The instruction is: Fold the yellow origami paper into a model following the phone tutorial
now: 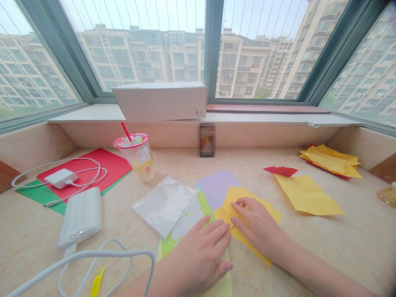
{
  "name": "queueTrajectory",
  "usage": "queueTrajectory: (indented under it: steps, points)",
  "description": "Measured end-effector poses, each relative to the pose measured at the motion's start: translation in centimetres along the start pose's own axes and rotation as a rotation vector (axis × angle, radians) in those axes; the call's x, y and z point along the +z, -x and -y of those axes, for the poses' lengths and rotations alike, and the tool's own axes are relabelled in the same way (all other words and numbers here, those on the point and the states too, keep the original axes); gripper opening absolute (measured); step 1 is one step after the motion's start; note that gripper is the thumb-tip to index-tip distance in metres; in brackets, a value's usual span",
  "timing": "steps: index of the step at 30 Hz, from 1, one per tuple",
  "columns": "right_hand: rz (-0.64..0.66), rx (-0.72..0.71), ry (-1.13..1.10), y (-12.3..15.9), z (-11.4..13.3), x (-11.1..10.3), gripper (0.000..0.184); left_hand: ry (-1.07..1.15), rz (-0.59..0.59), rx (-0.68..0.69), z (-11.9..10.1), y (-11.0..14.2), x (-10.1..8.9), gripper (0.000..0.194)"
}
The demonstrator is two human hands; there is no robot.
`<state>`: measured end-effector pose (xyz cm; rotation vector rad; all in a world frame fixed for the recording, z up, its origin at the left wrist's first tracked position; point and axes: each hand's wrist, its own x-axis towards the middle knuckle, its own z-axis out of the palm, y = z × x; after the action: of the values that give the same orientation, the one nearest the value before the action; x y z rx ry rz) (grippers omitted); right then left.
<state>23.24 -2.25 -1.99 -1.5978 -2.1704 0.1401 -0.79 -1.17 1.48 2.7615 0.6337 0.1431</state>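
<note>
Yellow paper (269,208), partly folded, lies under my hands on the stone-patterned counter. My left hand (207,243) is laid flat with its fingers stretched out, over a green dotted sheet (170,247), its fingertips at the left edge of the yellow paper. On top of that paper rests my right hand (256,225), fingers apart and slightly bent, holding nothing. A purple sheet (216,183) lies partly beneath the yellow paper. Just left of it is a clear plastic sleeve (167,202) with whitish contents. To the right lies a loose yellow sheet (309,196).
A plastic cup (139,161) with a red straw stands behind the sleeve. At left are a white power bank (81,216), a charger (62,178), cables and red paper (108,165). Several folded papers (332,159) lie at back right; a white box (161,101) sits on the sill.
</note>
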Motion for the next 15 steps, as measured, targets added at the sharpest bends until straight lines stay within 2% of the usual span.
queueTrajectory:
  steps: [5,15]
  points:
    - [-0.025,0.038,-0.017,-0.24,0.13,0.21,0.026,0.018,-0.035,-0.002,0.02,0.01,-0.05,0.054]
    - [-0.017,0.1,-0.18,-0.69,-0.53,-0.02,0.026,0.05,0.004,0.009,0.27,-0.1,-0.06,0.055]
